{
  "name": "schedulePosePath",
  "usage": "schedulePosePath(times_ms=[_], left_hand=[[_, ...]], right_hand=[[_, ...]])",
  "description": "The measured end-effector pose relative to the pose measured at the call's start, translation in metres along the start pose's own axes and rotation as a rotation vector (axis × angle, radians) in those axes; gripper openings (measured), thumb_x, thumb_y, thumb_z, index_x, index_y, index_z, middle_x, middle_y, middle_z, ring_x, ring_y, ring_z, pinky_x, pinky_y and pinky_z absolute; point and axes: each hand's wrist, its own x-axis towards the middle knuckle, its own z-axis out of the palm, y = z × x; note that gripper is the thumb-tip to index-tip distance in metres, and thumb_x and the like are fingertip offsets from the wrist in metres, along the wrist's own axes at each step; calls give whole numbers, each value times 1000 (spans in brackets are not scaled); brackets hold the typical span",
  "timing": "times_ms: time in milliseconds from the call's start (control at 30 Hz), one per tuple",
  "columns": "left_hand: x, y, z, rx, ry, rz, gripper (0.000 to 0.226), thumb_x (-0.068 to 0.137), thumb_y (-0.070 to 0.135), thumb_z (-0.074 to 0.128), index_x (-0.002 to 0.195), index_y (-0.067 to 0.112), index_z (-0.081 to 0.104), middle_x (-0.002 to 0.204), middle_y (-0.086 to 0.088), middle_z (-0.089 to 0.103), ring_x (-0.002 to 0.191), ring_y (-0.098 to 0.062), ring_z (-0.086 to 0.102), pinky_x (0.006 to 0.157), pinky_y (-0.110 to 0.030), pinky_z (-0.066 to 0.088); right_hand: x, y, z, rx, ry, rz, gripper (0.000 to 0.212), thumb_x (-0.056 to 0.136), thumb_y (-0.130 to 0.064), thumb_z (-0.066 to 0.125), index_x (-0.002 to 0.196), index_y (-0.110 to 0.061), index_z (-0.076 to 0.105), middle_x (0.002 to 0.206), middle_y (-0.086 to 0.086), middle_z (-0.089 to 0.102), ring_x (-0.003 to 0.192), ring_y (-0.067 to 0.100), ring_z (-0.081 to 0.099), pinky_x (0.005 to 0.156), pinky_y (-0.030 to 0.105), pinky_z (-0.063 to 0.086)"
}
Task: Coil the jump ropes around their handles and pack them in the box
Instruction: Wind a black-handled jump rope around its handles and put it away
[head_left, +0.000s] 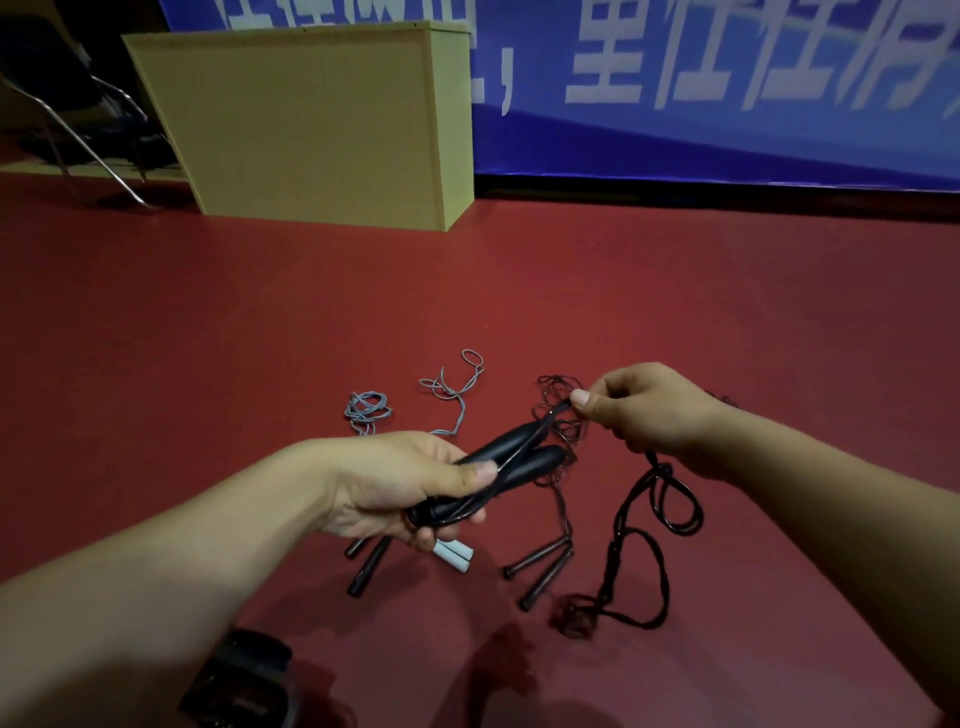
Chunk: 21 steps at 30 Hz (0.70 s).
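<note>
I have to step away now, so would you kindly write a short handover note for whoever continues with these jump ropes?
Left hand grips a pair of black handles together. Right hand pinches that rope's thin black cord near the handle tips.
On the red floor: grey ropes, white handles, slim dark handles and a thick black rope lying loose.
The box stands well beyond the ropes; its inside is hidden.
Done: no finished coil visible. Left: coil every rope, then pack them.

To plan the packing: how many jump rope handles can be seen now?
8: two black handles gripped in the left hand; two dark and two white on the floor below it; two dark further right. Others may be hidden.
</note>
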Motion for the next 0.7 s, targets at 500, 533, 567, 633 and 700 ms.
schedulePosePath(times_ms=[500, 533, 567, 633, 700], left_hand=[[3, 9, 15, 326, -107, 151, 67, 70, 40, 73, 124, 2, 59, 82, 5, 63, 82, -19, 61, 68, -26, 52], [4, 9, 16, 260, -156, 163, 58, 75, 33, 74, 122, 4, 60, 81, 4, 63, 82, -19, 64, 69, -27, 54], [4, 10, 16, 149, -221, 165, 49, 80, 25, 73, 121, 3, 59, 80, 0, 61, 82, -20, 66, 71, -31, 57], [3, 13, 18, -52, -287, 166, 52, 81, 19, 69, 125, -2, 52, 78, -4, 57, 85, -26, 70, 75, -39, 59], [3, 14, 19, -129, -200, 193, 52, 83, 17, 68, 126, -3, 48, 77, -4, 57, 86, -28, 70, 72, -39, 60]], right_hand=[[-4, -3, 19, 202, 12, -10, 24, 83, -22, 77, 83, -3, 63, 59, 2, 55, 48, 9, 48, 46, 19, 40], [-5, -3, 20, 223, -20, 2, 16, 86, -12, 72, 84, -2, 61, 58, 0, 57, 45, 5, 51, 45, 16, 41], [-7, -5, 21, 221, -42, 19, 8, 90, -2, 64, 85, -2, 58, 59, 1, 59, 43, 2, 53, 43, 15, 41], [-8, -6, 21, 120, -32, 32, 19, 92, 7, 50, 81, -6, 57, 62, 3, 56, 42, 3, 47, 42, 17, 36], [-11, -5, 23, -13, -13, 23, 15, 91, -2, 57, 76, -5, 61, 58, 2, 48, 46, 10, 38, 42, 21, 30]])
